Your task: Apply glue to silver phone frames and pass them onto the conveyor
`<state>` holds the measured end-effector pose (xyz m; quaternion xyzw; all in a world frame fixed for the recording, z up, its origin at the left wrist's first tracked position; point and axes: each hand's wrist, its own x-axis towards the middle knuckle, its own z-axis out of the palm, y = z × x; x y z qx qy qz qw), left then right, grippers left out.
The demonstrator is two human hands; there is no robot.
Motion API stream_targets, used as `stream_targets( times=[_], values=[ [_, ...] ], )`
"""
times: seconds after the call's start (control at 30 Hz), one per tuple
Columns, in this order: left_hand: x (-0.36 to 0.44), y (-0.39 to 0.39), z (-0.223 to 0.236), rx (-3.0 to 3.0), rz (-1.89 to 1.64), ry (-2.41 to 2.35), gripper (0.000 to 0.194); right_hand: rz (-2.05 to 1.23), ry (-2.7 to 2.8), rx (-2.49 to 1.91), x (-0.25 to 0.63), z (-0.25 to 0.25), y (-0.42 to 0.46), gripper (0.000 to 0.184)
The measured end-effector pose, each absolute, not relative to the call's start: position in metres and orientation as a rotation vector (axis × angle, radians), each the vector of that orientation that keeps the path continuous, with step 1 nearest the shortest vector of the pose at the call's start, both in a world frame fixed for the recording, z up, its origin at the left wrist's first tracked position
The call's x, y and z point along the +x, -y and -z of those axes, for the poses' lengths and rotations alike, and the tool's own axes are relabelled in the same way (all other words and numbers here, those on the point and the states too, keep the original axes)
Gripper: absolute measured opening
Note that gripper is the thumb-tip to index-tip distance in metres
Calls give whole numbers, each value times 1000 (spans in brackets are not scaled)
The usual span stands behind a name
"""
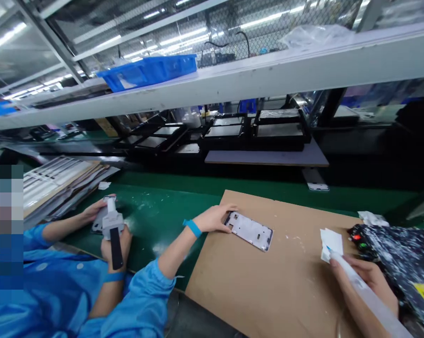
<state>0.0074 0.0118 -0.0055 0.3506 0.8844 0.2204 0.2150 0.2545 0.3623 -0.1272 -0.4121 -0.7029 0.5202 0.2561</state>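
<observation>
Near the left edge of the board [264, 291], our left hand [216, 219] grips a phone frame [251, 231]; our right hand [372, 281], a white tube [365, 292]

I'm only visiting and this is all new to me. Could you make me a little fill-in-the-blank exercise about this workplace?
1. The left hand grips one end of a phone-shaped plate; the board beneath is coloured ____.
2. The right hand holds a whitish tube whose tip is coloured ____.
3. The blue bin stands ____ (on or under) the white shelf.

Missing words: brown; blue; on.
</observation>
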Motion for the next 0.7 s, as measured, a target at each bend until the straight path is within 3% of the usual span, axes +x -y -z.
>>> stream_targets(
  times=[0.2, 0.43, 0.7],
  values=[
    [36, -80, 42, 926, -490, -2769, 58, -1494, 1914, -1019, 263, 113, -353, 64],
    [52, -116, 73, 1039, -743, -2595, 85, -1332, 2051, -876, 274, 95, -335, 64],
    [71, -121, 79, 1177, -876, -2413, 76, -1883, 2154, -502, 222, 80, -326, 55]
  ],
)
